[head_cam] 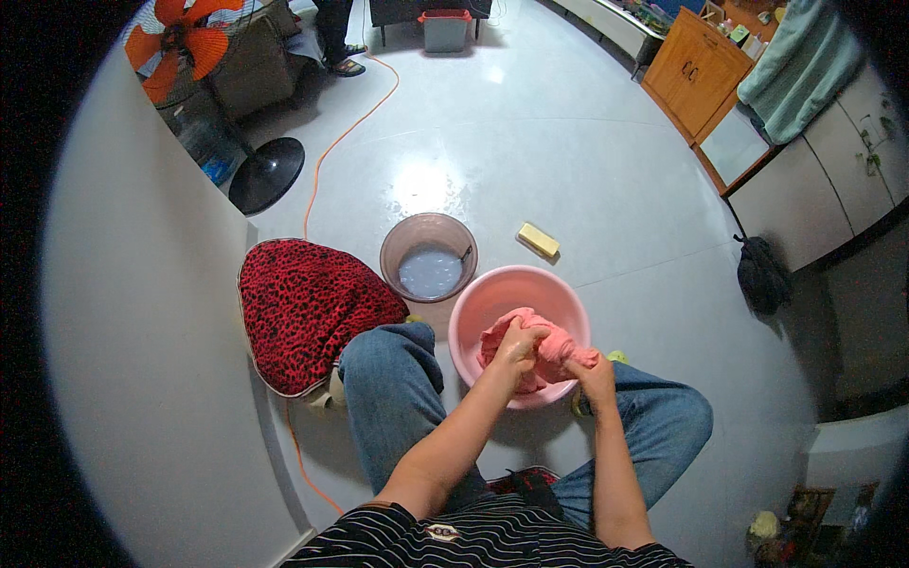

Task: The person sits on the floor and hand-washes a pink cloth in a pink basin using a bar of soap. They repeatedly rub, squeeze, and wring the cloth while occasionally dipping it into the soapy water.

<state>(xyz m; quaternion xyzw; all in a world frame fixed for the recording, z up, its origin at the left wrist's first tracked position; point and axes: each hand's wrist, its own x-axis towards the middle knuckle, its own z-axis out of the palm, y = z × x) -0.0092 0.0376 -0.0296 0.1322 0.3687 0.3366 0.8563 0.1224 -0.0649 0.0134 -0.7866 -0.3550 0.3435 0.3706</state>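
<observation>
A wet-looking pink cloth (557, 347) is bunched and twisted between my two hands over a pink plastic basin (477, 305). My left hand (522, 346) grips the cloth near its middle, and part of the cloth hangs down into the basin. My right hand (595, 375) holds the narrow twisted end at the basin's right rim. Just beyond the basin, to the left, stands a brownish bucket (398, 245) with cloudy water (432, 272) in it. On the floor past the basin lies a yellow bar of soap (539, 240).
A red-and-black spotted cushion (312, 312) lies left of my knee, beside the wall (142, 284). An orange cord (330, 145) runs along the floor (532, 163). Farther off are a pedestal fan (266, 174), a person's foot (348, 67), a grey bin (445, 35) and a wooden cabinet (696, 74).
</observation>
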